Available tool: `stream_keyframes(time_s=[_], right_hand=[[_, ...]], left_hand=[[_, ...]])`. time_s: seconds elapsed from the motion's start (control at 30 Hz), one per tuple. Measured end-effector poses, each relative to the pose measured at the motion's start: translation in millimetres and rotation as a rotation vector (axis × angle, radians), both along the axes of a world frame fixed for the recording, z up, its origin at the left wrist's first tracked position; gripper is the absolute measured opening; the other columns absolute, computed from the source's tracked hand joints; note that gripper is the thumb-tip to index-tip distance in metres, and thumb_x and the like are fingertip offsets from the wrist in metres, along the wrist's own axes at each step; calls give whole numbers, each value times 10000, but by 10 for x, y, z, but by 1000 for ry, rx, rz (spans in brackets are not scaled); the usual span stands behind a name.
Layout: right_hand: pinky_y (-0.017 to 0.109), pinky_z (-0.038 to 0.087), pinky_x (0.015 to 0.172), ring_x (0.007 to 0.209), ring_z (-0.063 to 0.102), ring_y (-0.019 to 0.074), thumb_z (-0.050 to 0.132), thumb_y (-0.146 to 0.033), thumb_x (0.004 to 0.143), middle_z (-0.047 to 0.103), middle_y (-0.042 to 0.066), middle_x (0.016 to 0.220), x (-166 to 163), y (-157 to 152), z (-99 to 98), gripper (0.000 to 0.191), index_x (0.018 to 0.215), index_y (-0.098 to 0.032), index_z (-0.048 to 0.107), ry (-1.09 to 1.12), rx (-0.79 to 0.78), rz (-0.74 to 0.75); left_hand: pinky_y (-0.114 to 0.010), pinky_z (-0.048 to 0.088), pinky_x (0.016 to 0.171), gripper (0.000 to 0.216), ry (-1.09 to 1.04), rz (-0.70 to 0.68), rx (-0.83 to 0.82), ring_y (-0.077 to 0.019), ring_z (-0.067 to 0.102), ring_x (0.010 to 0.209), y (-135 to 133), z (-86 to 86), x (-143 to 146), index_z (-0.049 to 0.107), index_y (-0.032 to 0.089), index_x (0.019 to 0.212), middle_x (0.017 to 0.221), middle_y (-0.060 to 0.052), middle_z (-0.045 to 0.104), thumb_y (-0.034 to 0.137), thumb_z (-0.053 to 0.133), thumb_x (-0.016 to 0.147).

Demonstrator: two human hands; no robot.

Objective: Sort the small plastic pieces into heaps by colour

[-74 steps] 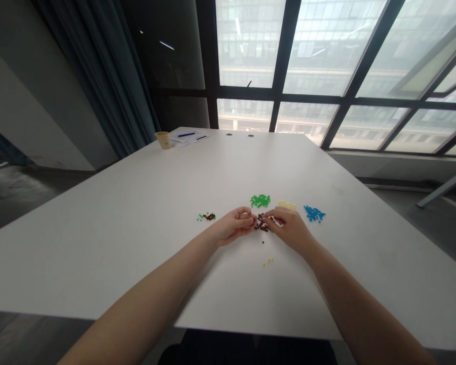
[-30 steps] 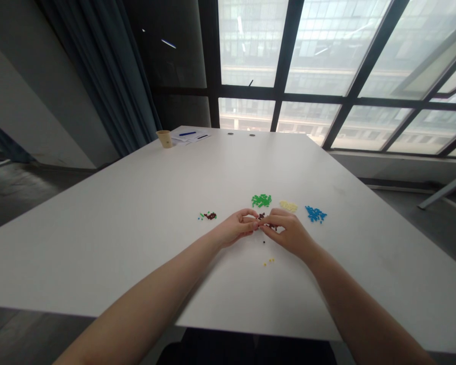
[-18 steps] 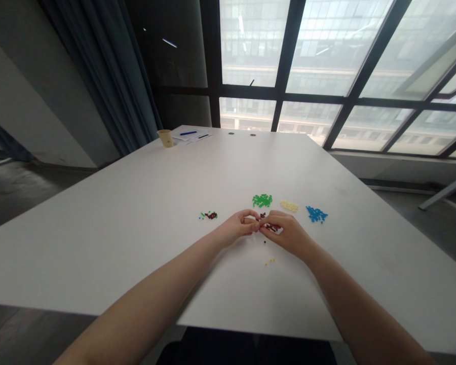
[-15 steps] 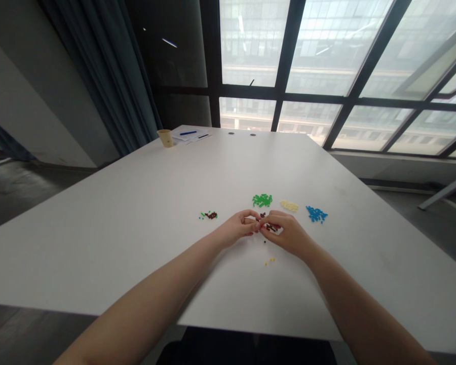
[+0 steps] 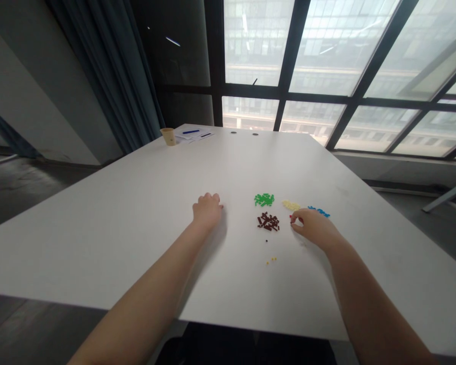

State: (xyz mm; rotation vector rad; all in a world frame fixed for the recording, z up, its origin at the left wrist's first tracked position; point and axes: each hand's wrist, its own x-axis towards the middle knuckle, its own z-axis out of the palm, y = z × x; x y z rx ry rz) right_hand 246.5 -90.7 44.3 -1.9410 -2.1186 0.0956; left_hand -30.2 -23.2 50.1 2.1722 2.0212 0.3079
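My left hand (image 5: 207,211) rests curled on the white table (image 5: 110,223), its fingers bent down and covering the spot of the small brown-and-green pile. My right hand (image 5: 311,226) lies to the right, fingertips down just below a cream pile of tiny bricks (image 5: 291,205) and partly over a blue pile (image 5: 319,210). Between my hands lies a dark brown pile (image 5: 268,221), touched by neither. A green pile (image 5: 264,199) sits behind it. A few yellow bits (image 5: 271,260) and a dark bit (image 5: 266,240) lie nearer me.
A paper cup (image 5: 169,137) and papers with a blue pen (image 5: 190,132) stand at the table's far end. Large dark-framed windows (image 5: 319,61) fill the back, and a dark curtain (image 5: 106,76) hangs at the left.
My hands have moved apart from their meeting point over the brown pile, left hand to the left and right hand to the right. The brown pile now lies uncovered.
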Motion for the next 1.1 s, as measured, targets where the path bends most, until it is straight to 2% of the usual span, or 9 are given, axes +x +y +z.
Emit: stream_keyframes(time_s=[0.07, 0.17, 0.33, 0.47, 0.73, 0.93, 1.1], right_hand=[[242, 322, 568, 633, 503, 133, 568, -164, 669, 589, 19, 700, 0, 12, -50, 101, 700, -217, 648, -30, -38, -38], [247, 323, 581, 687, 522, 149, 561, -169, 685, 602, 28, 733, -80, 27, -93, 107, 711, -223, 649, -61, -93, -24], [255, 346, 624, 763, 541, 166, 550, -194, 720, 622, 38, 783, -196, 43, -114, 116, 757, -228, 654, -43, -138, 33], [252, 363, 646, 761, 549, 156, 576, -206, 726, 627, 40, 811, -136, 57, -129, 118, 802, -233, 662, 1, -135, 18], [234, 333, 569, 645, 524, 132, 596, -231, 716, 605, 26, 693, -57, 94, -174, 80, 702, -226, 674, 6, -142, 10], [234, 325, 570, 651, 516, 131, 541, -293, 755, 608, 29, 698, -113, 136, -217, 150, 712, -213, 660, 36, -115, 25], [238, 319, 544, 587, 484, 126, 510, -354, 762, 585, 24, 646, -65, 143, -190, 218, 709, -203, 656, 93, -111, 15]], left_hand=[[-365, 389, 743, 247, 97, 85, -60, -298, 473, 992, 10, 18, -53, 545, 151, 1018, 1084, -173, 512, 208, 419, 814], [-340, 390, 724, 280, 111, 118, -135, -286, 494, 957, 27, 22, -93, 537, 137, 1047, 1070, -192, 509, 145, 393, 807], [-307, 378, 710, 261, 114, 29, -190, -257, 545, 878, 71, 3, -134, 570, 110, 982, 992, -187, 565, 78, 441, 757], [-280, 361, 686, 218, 62, 2, -189, -220, 554, 821, 93, -16, -166, 589, 127, 893, 945, -151, 607, 53, 497, 709], [-255, 335, 611, 148, 67, -16, -192, -191, 552, 750, 130, -53, -197, 590, 137, 812, 867, -111, 627, 100, 478, 722], [-270, 337, 605, 143, 107, 31, -189, -203, 563, 746, 179, -58, -229, 597, 120, 811, 878, -136, 621, 121, 482, 725], [-280, 336, 595, 94, 127, 5, -234, -219, 568, 741, 216, -92, -245, 592, 110, 735, 843, -148, 631, 141, 507, 708]])
